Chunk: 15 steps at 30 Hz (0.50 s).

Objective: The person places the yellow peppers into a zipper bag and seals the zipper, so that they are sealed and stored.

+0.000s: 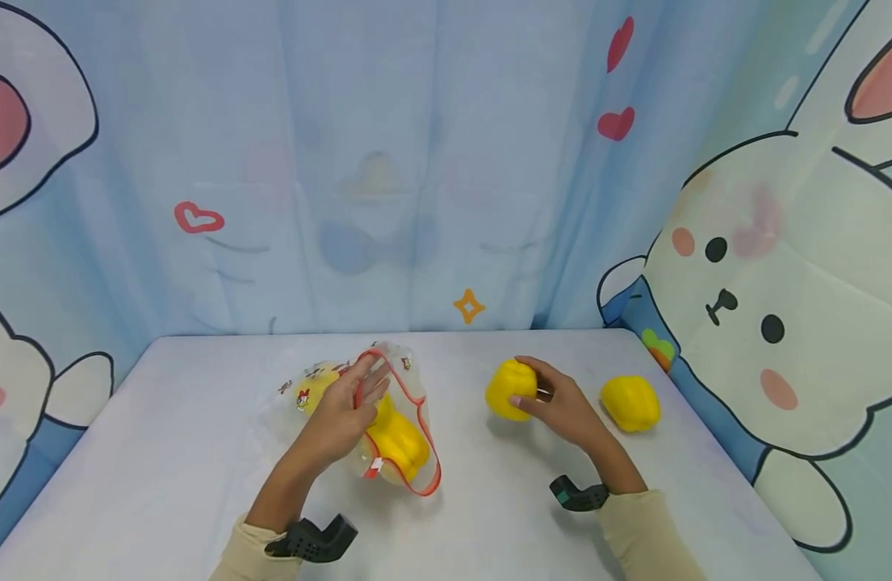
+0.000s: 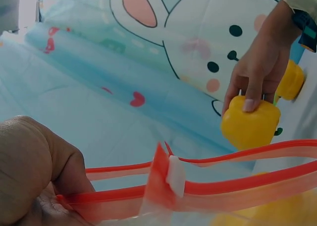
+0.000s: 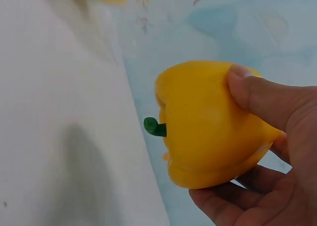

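My left hand (image 1: 347, 411) grips the red rim of a clear plastic zip bag (image 1: 420, 401), whose mouth gapes toward the right. The left wrist view shows the red edge with its white slider (image 2: 176, 176) beside the thumb. Yellow bell peppers (image 1: 400, 440) lie inside the bag, partly covered by the hand and printed plastic. Between thumb and fingers, my right hand (image 1: 565, 403) holds another yellow bell pepper (image 3: 208, 122) above the table, right of the bag; its green stem (image 3: 156, 127) shows in the right wrist view.
Another yellow bell pepper (image 1: 630, 403) lies on the white table (image 1: 482, 516), right of my right hand. A blue curtain (image 1: 416, 161) with cartoon prints hangs behind the table and along its sides. Each wrist wears a black device (image 1: 315, 539).
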Tool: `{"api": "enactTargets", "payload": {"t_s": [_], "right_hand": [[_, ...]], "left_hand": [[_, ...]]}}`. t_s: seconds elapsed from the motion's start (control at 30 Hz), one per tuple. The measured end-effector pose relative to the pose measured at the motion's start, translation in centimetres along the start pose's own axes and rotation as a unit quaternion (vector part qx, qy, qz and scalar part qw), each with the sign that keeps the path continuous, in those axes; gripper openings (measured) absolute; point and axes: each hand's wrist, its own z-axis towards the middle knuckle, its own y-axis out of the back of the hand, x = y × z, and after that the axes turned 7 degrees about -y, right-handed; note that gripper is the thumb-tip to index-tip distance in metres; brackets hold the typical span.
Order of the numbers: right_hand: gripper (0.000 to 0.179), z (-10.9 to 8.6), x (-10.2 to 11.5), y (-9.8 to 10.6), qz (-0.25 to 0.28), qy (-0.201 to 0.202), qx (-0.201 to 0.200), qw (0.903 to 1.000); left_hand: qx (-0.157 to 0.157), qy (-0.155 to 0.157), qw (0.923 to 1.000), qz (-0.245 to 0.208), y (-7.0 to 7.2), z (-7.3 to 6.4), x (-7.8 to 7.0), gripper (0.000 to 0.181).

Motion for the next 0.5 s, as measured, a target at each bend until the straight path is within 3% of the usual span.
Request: {"api": "enactTargets", "payload": {"t_s": [0.23, 0.5], "right_hand": [[0.065, -0.9, 2.7, -1.2, 0.028, 0.040, -0.006, 0.9988], [0.062, -2.3, 5.6, -2.0, 0.077, 0.101, 0.006, 0.9919]], "left_hand": [[0.021, -0.007, 0.9995, 0.021, 0.0, 1.2, -0.4, 0.068], [0.023, 0.000, 0.9997, -0.003, -0.3, 1.5, -0.2, 0.069]]}}
